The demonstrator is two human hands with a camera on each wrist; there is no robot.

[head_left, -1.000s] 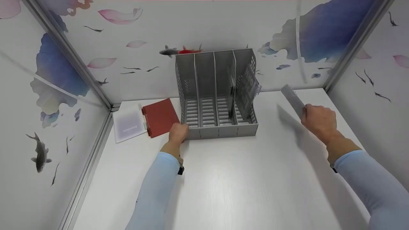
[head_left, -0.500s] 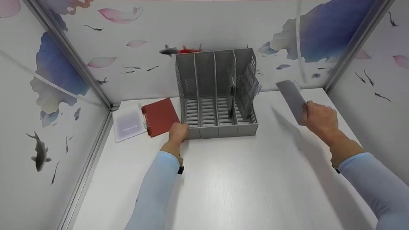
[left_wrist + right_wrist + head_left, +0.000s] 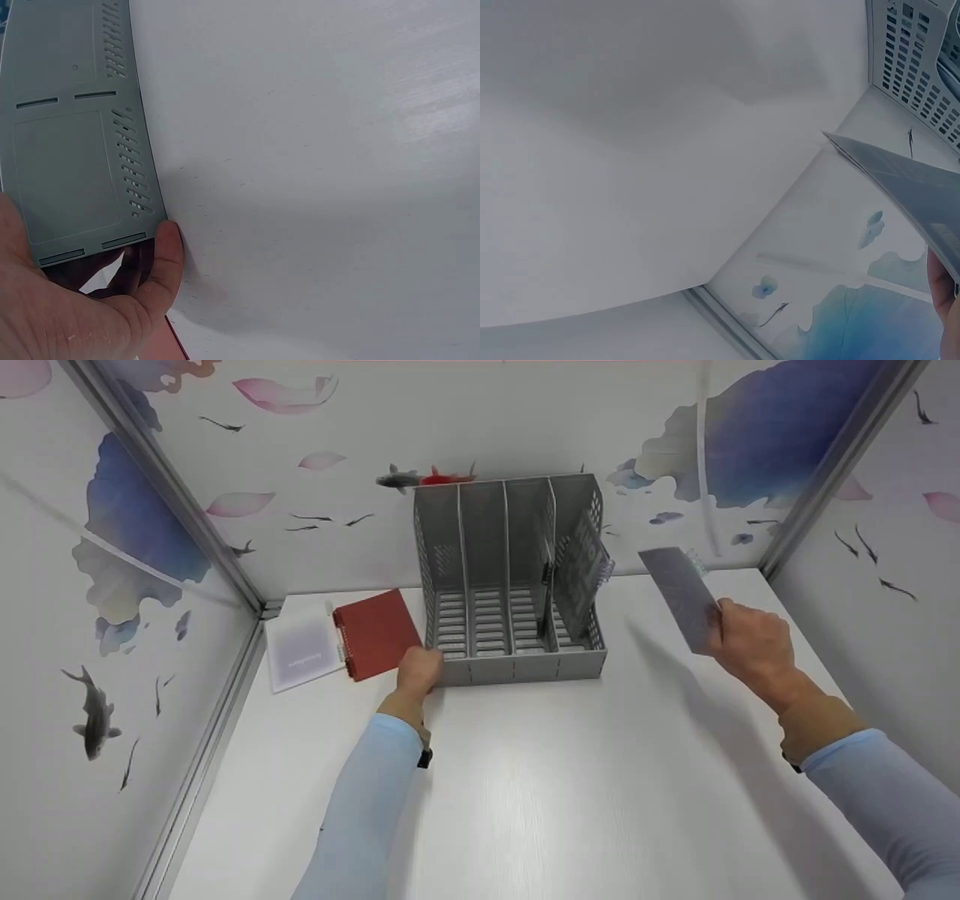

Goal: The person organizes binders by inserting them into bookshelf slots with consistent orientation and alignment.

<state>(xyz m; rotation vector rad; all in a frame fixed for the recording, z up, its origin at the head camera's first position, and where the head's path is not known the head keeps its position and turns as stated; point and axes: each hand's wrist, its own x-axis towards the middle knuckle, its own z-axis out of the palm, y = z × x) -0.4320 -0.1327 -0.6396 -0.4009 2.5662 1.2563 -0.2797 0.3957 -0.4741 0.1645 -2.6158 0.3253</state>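
A grey file organizer (image 3: pixel 517 668) with upright dividers stands against the back wall. My left hand (image 3: pixel 420 667) grips its front left corner; in the left wrist view, thumb and fingers lie at either side of the organizer's end. Out to the right, my right hand (image 3: pixel 754 641) pinches a thin grey spiral notebook (image 3: pixel 679 596) by its near end, tilted above the table. Its coil shows along the far right edge. In the right wrist view, the notebook (image 3: pixel 907 184) enters from the right, with only a few fingers visible. Another spiral notebook (image 3: pixel 579 574) stands in the organizer's rightmost slot.
Left of the organizer, a red ring-bound notebook (image 3: pixel 379 636) and a white-and-lavender notebook (image 3: pixel 304 652) lie on the white table (image 3: pixel 517 787). Patterned panels with metal corner posts (image 3: pixel 840 465) enclose the back and sides.
The right hand has turned the notebook so its broad grey face shows more, and its far end has swung slightly left. The left hand stays at the organizer's corner.
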